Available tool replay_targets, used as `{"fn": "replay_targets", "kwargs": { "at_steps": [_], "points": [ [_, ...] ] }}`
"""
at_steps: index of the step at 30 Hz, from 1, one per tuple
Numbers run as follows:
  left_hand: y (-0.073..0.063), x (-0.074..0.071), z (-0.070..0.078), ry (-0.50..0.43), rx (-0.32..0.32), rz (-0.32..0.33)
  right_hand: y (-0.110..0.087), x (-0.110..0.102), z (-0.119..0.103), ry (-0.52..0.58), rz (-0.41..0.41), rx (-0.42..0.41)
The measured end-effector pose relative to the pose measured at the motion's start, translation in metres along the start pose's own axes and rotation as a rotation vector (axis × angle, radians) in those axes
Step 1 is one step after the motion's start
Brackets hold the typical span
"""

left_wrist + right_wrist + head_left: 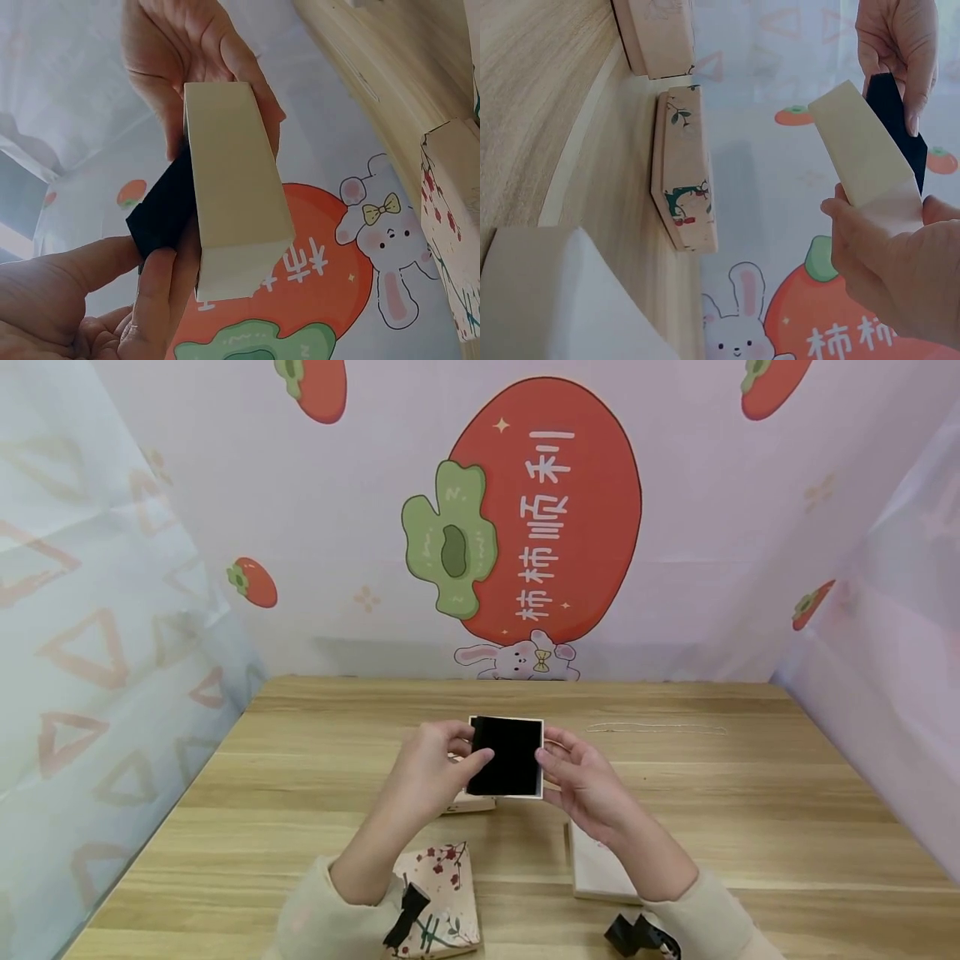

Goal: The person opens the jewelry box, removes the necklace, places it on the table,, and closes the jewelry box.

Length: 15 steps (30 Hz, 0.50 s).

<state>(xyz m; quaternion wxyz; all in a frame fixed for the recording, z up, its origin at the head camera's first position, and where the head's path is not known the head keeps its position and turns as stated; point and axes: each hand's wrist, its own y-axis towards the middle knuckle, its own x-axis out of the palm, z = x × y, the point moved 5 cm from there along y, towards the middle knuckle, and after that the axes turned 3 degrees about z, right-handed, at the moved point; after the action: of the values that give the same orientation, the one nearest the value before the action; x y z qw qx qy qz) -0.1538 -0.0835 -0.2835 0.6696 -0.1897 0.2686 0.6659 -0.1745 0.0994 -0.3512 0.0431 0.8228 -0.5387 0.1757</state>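
Observation:
A small cream box [234,165] is held up above the table between both hands, its open side facing the head camera. Inside it lies a black foam-like pad [510,758], which sticks out of the box along one side in both wrist views. My left hand [442,770] pinches the protruding part of this pad between thumb and fingers. From the other side, my right hand [587,779] grips the box wall, thumb at the front edge and fingers behind.
A floral box piece [453,893] lies at the front left, and another floral box [682,172] sits behind the left hand. A white box piece [600,864] rests under the right forearm. A thin chain necklace [656,728] is stretched out at the back right of the wooden table [712,827].

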Motion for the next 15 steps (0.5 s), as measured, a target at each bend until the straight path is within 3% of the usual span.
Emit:
{"fn": "replay_targets", "kwargs": {
  "at_steps": [11,15],
  "points": [
    [-0.004,0.003,0.007,0.036,0.053,0.045,0.001,0.002,-0.002,-0.024,0.016,-0.027],
    [-0.008,0.000,0.014,0.086,0.157,0.118,0.000,-0.001,-0.006,-0.036,0.032,-0.040]
  ]
}}
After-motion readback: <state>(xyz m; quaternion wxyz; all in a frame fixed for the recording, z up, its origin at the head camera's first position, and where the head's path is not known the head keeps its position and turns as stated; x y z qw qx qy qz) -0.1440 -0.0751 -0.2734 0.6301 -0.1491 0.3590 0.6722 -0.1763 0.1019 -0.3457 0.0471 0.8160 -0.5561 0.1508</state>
